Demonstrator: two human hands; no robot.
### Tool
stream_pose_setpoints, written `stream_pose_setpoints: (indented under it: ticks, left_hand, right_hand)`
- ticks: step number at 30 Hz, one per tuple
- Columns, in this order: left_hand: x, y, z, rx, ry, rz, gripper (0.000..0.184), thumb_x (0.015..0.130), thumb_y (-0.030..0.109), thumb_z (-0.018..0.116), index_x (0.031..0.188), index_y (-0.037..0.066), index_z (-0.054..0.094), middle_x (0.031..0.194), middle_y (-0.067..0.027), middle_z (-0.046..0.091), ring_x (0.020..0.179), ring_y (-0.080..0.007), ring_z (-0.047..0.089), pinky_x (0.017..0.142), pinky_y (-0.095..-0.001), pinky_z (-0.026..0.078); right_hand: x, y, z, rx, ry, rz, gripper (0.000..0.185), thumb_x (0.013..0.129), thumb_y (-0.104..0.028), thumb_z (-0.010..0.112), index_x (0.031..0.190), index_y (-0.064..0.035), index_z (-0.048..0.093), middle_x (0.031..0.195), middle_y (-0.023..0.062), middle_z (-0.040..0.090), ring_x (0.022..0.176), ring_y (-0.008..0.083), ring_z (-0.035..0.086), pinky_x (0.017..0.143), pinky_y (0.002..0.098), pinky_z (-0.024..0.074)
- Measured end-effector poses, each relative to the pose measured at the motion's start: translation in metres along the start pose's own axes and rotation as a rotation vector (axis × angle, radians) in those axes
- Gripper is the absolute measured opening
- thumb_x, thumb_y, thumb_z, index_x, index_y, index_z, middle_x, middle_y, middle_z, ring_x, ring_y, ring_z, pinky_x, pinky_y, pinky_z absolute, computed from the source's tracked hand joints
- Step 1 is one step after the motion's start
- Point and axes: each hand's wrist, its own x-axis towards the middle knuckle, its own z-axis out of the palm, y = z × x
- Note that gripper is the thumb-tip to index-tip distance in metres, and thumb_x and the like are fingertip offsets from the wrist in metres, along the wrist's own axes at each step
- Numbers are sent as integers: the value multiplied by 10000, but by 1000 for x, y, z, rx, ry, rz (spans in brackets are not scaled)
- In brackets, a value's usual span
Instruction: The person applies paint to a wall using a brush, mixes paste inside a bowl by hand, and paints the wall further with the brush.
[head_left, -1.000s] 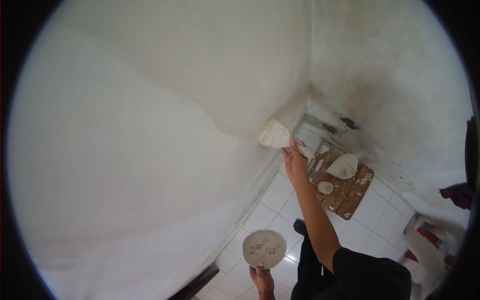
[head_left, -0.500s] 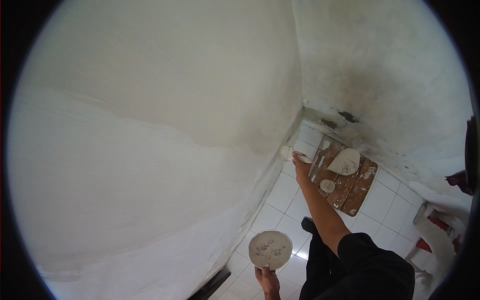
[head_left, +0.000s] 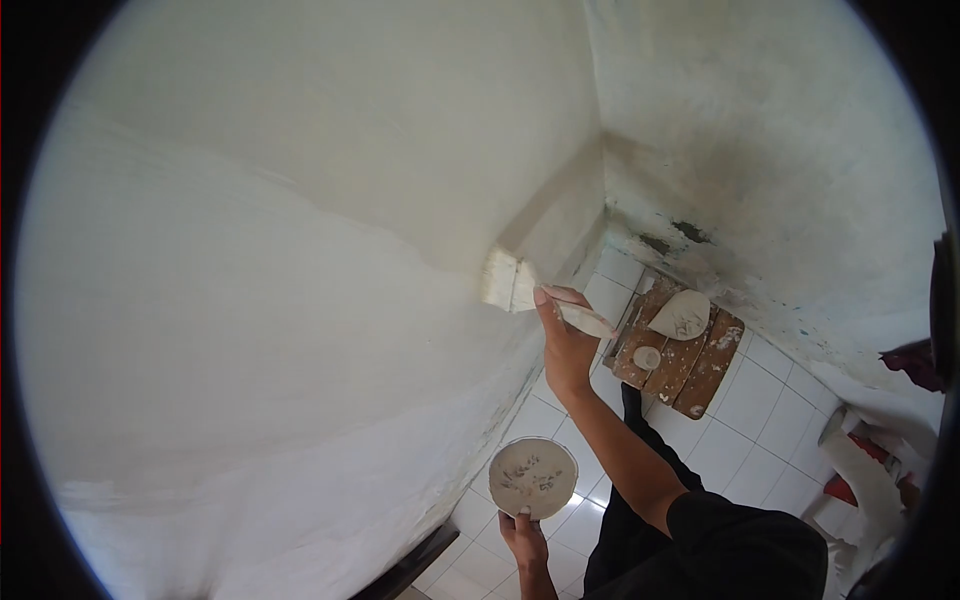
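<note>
My right hand [head_left: 568, 340] is closed around the handle of a wide paintbrush [head_left: 515, 282]. Its pale, coated bristles point left at the left wall [head_left: 300, 330], close to the corner; whether they touch it I cannot tell. Lower down, my left hand [head_left: 526, 540] grips the rim of a round bowl [head_left: 533, 478], thumb over the edge. Greyish-white material with dark specks shows inside the bowl. On the left wall, a whiter lower area meets a duller upper one along a wavy line.
A paint-spattered wooden stool [head_left: 685, 370] stands by the right wall [head_left: 770, 170], bearing a pale teardrop-shaped piece [head_left: 682, 315] and a small round cup [head_left: 647, 358]. That wall has peeling, dark patches. White tiles [head_left: 735, 425] cover the floor. Red and white items [head_left: 865, 470] lie at far right.
My right hand has raised the brush from low by the floor corner, up and left to the left wall. The bowl in my left hand has shifted slightly up.
</note>
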Motion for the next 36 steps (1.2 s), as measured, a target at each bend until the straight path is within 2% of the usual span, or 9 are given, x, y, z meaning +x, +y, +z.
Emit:
stream_pose_setpoints:
  ticks: [2, 5, 14, 15, 21, 24, 32, 34, 36]
  left_hand:
    - [-2, -1, -5, 0, 7, 10, 495, 868, 33, 533, 1337, -36, 392, 1290, -163, 505, 1152, -270, 548, 970, -404, 468]
    - [-1, 1, -5, -6, 31, 17, 511, 869, 42, 542, 1349, -36, 386, 1303, -161, 502, 1156, -272, 547, 971, -412, 467]
    - [-2, -30, -39, 39, 83, -31, 514, 857, 78, 562, 1326, -45, 394, 1280, -183, 501, 1164, -298, 538, 970, -431, 463]
    - [-3, -29, -40, -1, 94, -37, 445, 860, 35, 568, 1276, -38, 426, 1245, -169, 519, 1139, -279, 556, 965, -416, 476]
    - [-4, -21, -31, 0, 80, -20, 402, 866, 19, 551, 1240, -55, 426, 1229, -176, 524, 1116, -284, 569, 972, -427, 476]
    - [-7, -21, -29, -18, 84, -10, 403, 865, 14, 555, 1238, -62, 423, 1227, -180, 526, 1118, -287, 570, 974, -425, 476]
    - [-13, -12, -26, -42, 30, 21, 452, 875, 44, 595, 1278, -52, 415, 1256, -176, 522, 1139, -279, 564, 985, -418, 468]
    - [-9, -11, -23, -49, 18, 31, 470, 876, 51, 602, 1293, -48, 410, 1263, -172, 521, 1143, -277, 562, 986, -417, 467]
    - [-9, -13, -24, -59, 29, 48, 489, 872, 45, 596, 1314, -39, 404, 1271, -167, 519, 1150, -275, 556, 980, -412, 468]
  right_hand:
    - [2, -11, 4, 47, -53, -31, 173, 902, -111, 687, 1014, 12, 640, 982, 66, 652, 933, 116, 600, 841, 261, 493]
    - [12, -7, 6, 733, -150, 267, 300, 904, -92, 677, 1150, -31, 516, 1106, 83, 565, 1080, 164, 556, 995, 355, 468]
    - [9, 173, -62, 441, -11, 430, 321, 912, -147, 683, 1166, -39, 519, 1143, 94, 593, 1097, 186, 582, 1014, 363, 458]
    - [10, 182, -70, 400, 47, 441, 343, 881, -151, 726, 1140, 4, 562, 1119, 98, 594, 1045, 163, 579, 930, 320, 491]
    - [16, 217, -94, -16, 189, 264, 154, 876, -100, 711, 961, 18, 660, 938, 70, 660, 872, 114, 606, 808, 249, 498]
    - [14, 156, -56, -87, 119, 46, 129, 874, -71, 702, 946, 27, 660, 900, 56, 667, 845, 100, 606, 781, 232, 489]
    - [-16, -54, 38, -12, 44, -173, 128, 883, -87, 709, 956, 3, 654, 913, 51, 655, 843, 78, 581, 774, 232, 476]
    - [-8, -75, 46, 429, -52, -7, 167, 898, -134, 710, 985, -10, 641, 935, 44, 634, 851, 72, 553, 782, 222, 459]
    - [4, -72, 47, 532, -141, -25, 193, 904, -157, 708, 1009, -16, 628, 956, 40, 618, 856, 68, 531, 783, 218, 445]
